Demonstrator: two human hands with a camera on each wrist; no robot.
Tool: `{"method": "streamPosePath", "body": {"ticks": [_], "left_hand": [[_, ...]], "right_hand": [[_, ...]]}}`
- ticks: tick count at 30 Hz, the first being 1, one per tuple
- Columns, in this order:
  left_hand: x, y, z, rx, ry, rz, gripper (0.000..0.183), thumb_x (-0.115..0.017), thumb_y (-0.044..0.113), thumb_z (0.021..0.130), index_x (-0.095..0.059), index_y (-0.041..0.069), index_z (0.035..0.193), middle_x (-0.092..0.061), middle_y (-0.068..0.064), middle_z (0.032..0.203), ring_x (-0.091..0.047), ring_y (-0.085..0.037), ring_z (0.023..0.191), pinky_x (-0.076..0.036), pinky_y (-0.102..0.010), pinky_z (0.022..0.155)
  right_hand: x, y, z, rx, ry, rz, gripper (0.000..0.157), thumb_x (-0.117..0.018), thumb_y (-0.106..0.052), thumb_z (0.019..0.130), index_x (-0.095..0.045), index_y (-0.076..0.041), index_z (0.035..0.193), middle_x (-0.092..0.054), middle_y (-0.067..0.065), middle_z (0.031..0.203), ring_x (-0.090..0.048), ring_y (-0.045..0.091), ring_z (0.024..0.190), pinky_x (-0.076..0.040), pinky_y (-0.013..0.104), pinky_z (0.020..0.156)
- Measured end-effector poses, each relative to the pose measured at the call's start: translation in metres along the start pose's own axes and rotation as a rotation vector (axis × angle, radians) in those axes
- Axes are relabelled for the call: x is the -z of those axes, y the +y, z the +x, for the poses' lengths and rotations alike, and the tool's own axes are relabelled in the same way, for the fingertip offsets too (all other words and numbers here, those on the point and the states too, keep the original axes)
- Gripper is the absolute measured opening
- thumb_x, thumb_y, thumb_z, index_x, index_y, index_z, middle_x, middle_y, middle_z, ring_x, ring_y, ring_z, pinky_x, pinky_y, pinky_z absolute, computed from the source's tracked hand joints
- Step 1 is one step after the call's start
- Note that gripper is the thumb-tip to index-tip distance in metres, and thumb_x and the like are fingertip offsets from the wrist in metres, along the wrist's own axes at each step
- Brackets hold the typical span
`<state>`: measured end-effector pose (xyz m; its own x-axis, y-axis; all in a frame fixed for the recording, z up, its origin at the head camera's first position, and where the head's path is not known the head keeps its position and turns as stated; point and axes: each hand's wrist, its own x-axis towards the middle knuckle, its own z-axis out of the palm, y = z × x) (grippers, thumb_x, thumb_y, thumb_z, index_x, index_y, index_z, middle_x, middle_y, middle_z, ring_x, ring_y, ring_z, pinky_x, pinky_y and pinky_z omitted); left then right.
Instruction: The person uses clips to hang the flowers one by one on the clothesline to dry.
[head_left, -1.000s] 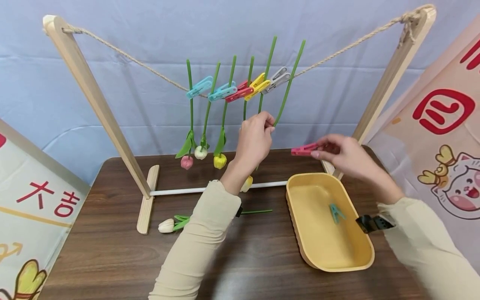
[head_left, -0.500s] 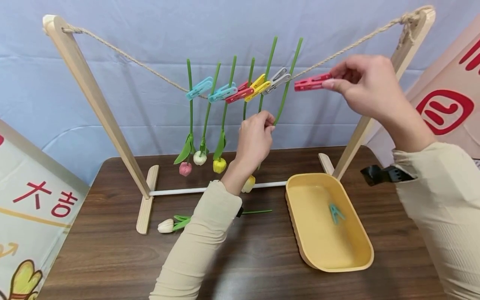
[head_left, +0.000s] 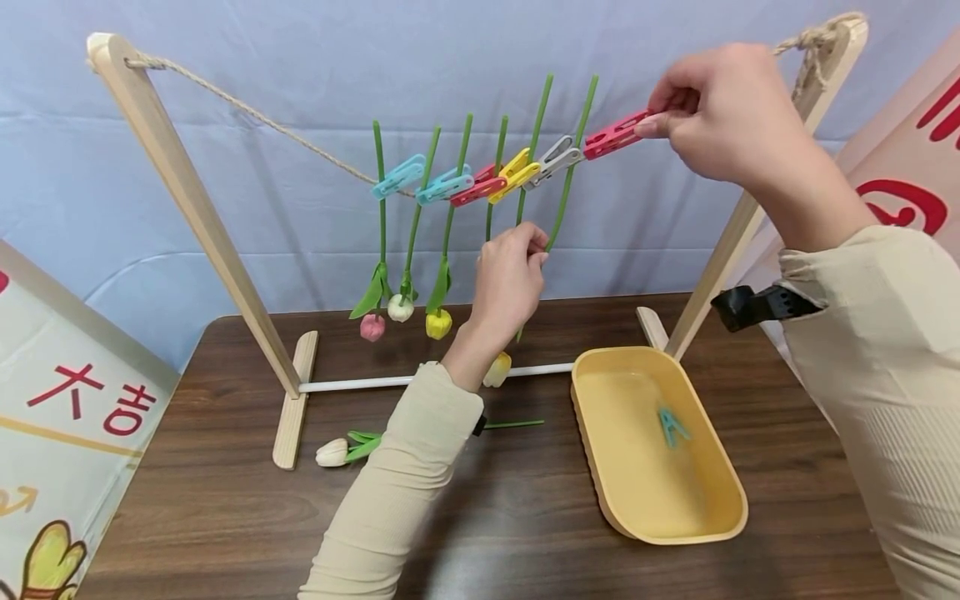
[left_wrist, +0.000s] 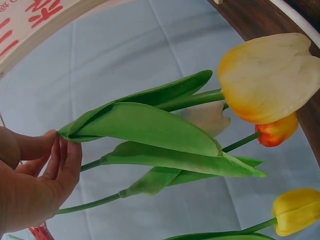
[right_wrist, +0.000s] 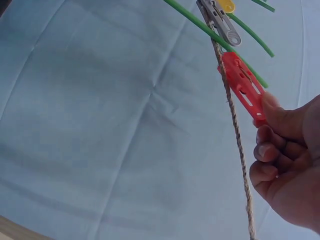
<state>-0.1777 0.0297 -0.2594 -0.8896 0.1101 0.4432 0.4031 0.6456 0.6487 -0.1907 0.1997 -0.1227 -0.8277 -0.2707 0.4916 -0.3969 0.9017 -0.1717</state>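
Note:
My left hand pinches an artificial tulip by its green stem, just above the leaves. Its cream-and-yellow bloom hangs downward in the left wrist view. Higher up, my right hand pinches the handle end of a red clothespin. That clothespin's tip is at the twine rope, right beside the tulip's stem; whether it grips both cannot be told. Left of it, a grey clothespin, a yellow clothespin, a red clothespin and blue ones hold other upside-down tulips on the rope.
A wooden post stands at each side, joined low down by a white rod. On the table are a yellow bin with a teal clothespin inside, and a white tulip partly behind my left forearm.
My right hand has risen from above the bin to the rope, carrying the red clothespin to the stem. The stem's top has shifted slightly left. My left hand has stayed in place.

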Motion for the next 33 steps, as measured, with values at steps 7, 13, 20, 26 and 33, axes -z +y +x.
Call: {"method": "streamPosePath", "body": {"ticks": [7, 13, 20, 26, 33], "left_hand": [[-0.001, 0.0, 0.0, -0.008, 0.004, 0.0, 0.008, -0.059, 0.006, 0.088, -0.065, 0.003, 0.093, -0.065, -0.006, 0.086, -0.06, -0.018, 0.082, -0.044, -0.032, 0.076], [-0.002, 0.002, 0.0, -0.048, -0.003, 0.026, 0.009, -0.058, 0.004, 0.088, -0.066, 0.003, 0.092, -0.065, -0.006, 0.086, -0.06, -0.019, 0.082, -0.046, -0.032, 0.074], [-0.002, 0.003, 0.0, -0.096, -0.005, 0.045, 0.011, -0.057, 0.0, 0.087, -0.068, 0.003, 0.09, -0.065, -0.006, 0.084, -0.061, -0.019, 0.081, -0.047, -0.03, 0.072], [-0.004, 0.002, 0.0, -0.092, -0.006, 0.048, 0.013, -0.058, 0.0, 0.087, -0.068, 0.002, 0.093, -0.065, -0.007, 0.087, -0.061, -0.019, 0.083, -0.047, -0.031, 0.075], [-0.006, 0.002, 0.0, -0.082, 0.022, 0.044, 0.012, -0.059, 0.006, 0.088, -0.067, 0.002, 0.096, -0.064, -0.007, 0.089, -0.06, -0.019, 0.084, -0.046, -0.03, 0.076]], "right_hand": [[-0.005, -0.003, 0.009, 0.044, -0.097, -0.026, 0.016, -0.061, -0.01, 0.086, -0.065, 0.005, 0.082, -0.061, 0.014, 0.07, -0.043, 0.019, 0.058, -0.029, 0.025, 0.05], [-0.007, -0.005, 0.012, 0.05, -0.144, -0.021, 0.018, -0.064, -0.014, 0.085, -0.065, 0.003, 0.078, -0.057, 0.008, 0.062, -0.04, 0.019, 0.054, -0.028, 0.026, 0.049], [-0.009, -0.004, 0.015, 0.046, -0.179, -0.009, 0.02, -0.064, -0.014, 0.085, -0.066, 0.004, 0.078, -0.053, 0.006, 0.058, -0.04, 0.02, 0.058, -0.028, 0.027, 0.05], [-0.009, -0.004, 0.016, 0.033, -0.208, -0.011, 0.021, -0.063, -0.016, 0.085, -0.066, 0.004, 0.079, -0.054, 0.007, 0.059, -0.041, 0.021, 0.062, -0.029, 0.028, 0.052], [-0.007, -0.001, 0.01, -0.064, -0.228, 0.027, 0.027, -0.058, -0.024, 0.089, -0.068, 0.0, 0.097, -0.064, 0.01, 0.077, -0.045, 0.02, 0.066, -0.032, 0.031, 0.056]]}}
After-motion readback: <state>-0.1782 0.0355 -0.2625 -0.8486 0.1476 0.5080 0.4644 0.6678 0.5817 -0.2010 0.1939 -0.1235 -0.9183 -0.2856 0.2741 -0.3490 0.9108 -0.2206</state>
